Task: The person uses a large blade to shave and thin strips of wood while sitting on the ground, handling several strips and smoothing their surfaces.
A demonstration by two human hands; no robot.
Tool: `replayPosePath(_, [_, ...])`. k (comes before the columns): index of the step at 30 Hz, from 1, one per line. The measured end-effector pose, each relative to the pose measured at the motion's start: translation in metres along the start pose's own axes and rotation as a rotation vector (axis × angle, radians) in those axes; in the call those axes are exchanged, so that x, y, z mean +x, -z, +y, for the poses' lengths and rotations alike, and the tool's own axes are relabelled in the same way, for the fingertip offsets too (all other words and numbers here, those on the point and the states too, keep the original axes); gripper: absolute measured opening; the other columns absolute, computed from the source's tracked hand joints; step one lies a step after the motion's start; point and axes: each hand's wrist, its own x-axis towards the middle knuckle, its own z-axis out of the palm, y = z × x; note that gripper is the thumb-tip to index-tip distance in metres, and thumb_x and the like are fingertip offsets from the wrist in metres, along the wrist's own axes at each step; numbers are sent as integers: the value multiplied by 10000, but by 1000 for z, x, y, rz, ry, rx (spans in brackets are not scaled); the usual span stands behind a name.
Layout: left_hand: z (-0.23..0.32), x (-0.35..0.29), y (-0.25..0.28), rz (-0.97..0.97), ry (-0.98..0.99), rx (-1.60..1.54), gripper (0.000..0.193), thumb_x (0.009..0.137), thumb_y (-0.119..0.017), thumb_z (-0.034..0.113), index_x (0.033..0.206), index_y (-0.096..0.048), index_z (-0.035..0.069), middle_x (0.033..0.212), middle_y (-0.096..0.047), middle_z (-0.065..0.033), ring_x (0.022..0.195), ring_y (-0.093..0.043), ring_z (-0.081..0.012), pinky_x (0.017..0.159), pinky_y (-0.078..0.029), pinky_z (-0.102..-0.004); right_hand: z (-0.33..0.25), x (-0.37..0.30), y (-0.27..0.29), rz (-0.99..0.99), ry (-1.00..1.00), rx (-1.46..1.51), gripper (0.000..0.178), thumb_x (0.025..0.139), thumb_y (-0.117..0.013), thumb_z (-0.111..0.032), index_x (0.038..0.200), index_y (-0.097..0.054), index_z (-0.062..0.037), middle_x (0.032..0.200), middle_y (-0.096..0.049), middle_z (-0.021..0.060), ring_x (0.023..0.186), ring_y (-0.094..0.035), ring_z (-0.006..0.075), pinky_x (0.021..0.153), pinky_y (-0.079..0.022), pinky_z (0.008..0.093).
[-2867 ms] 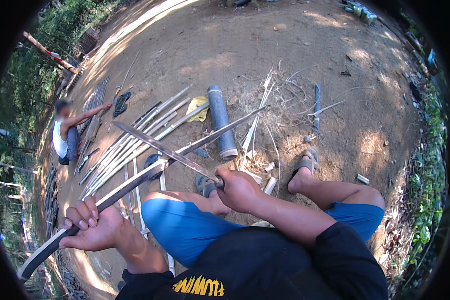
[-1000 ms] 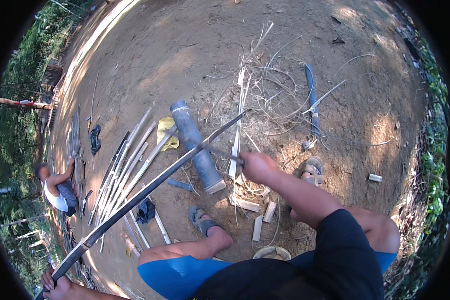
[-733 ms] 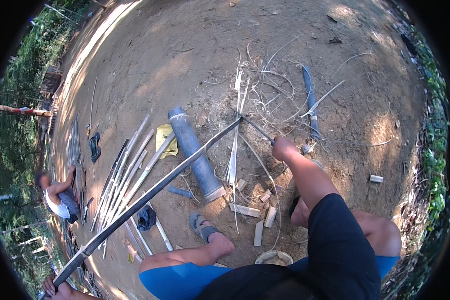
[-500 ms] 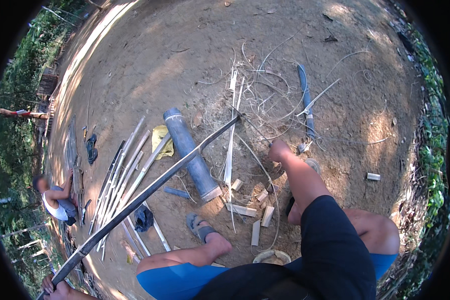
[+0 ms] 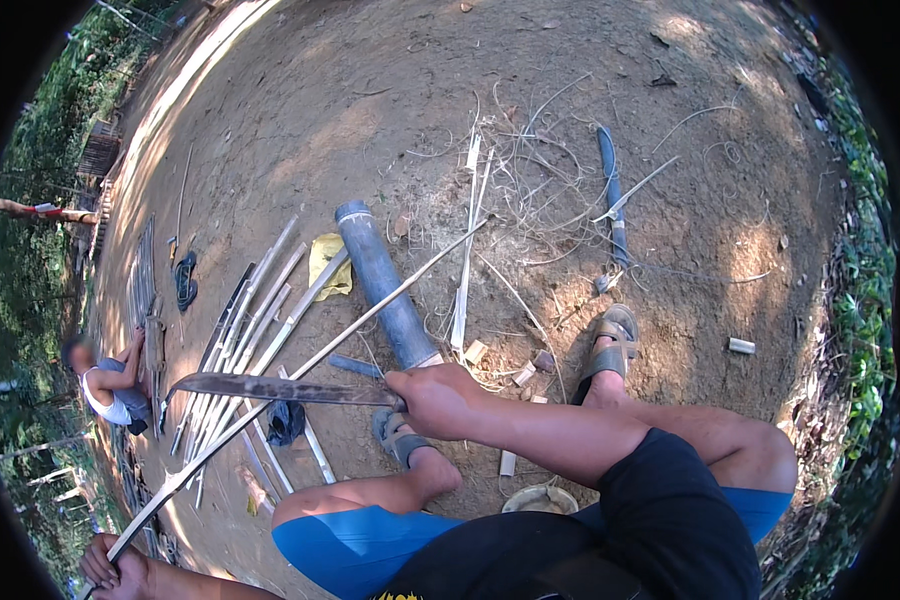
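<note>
We note the right hand (image 5: 438,398) is closed tight around the handle of a long dark blade (image 5: 275,389), which lies nearly level and points to the left, crossing over a long split bamboo strip (image 5: 370,318). The left hand (image 5: 115,568), at the lower left edge, is wrapped around the near end of that strip; the strip runs up and to the right, its far end resting on the dirt ground (image 5: 370,100) among thin shavings (image 5: 530,200). Just behind the strip lies a grey pipe section (image 5: 382,285), with a yellow cloth (image 5: 328,265) beside it. A bundle of pale bamboo slats (image 5: 255,320) lies further left. Both feet wear sandals (image 5: 610,342). Another person (image 5: 105,385) sits at the far left, well apart. A second dark blade (image 5: 610,195) lies on the ground at upper right.
</note>
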Motion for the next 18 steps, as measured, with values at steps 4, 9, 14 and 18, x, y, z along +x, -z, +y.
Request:
replayPosePath(4, [2, -7, -2, -51, 25, -57, 765, 898, -179, 804, 615, -405, 130, 474, -359, 41, 373, -322, -77, 487, -302, -235, 99, -6, 6, 58, -560, -57, 208, 879, -542, -117, 1075, -613, -117, 985, -700, 154, 905, -683, 344, 765, -531, 483])
replayPosePath(9, [4, -10, 13, 3, -16, -49, 772, 896, -179, 806, 615, -413, 125, 464, -361, 39, 364, -319, -78, 451, -295, -230, 118, 5, 29, 90, -526, -166, 200, 891, -538, -146, 1076, -615, -149, 976, -695, 129, 960, -664, 370, 812, -518, 482])
replayPosePath(14, [10, 3, 15, -5, -12, -26, 772, 902, -162, 799, 616, -413, 127, 456, -356, 37, 365, -324, -77, 453, -295, -230, 86, 5, 0, -19, -256, -201, 206, 906, -527, -184, 1093, -608, -147, 990, -684, 146, 941, -674, 349, 796, -514, 516])
replayPosePath(18, [6, 12, 12, -16, 39, -28, 769, 905, -153, 796, 614, -407, 131, 459, -361, 31, 365, -330, -82, 467, -304, -238, 229, 0, 15, 133, -722, -138, 242, 929, -544, -180, 1160, -600, -129, 1024, -684, 156, 956, -672, 318, 840, -519, 488])
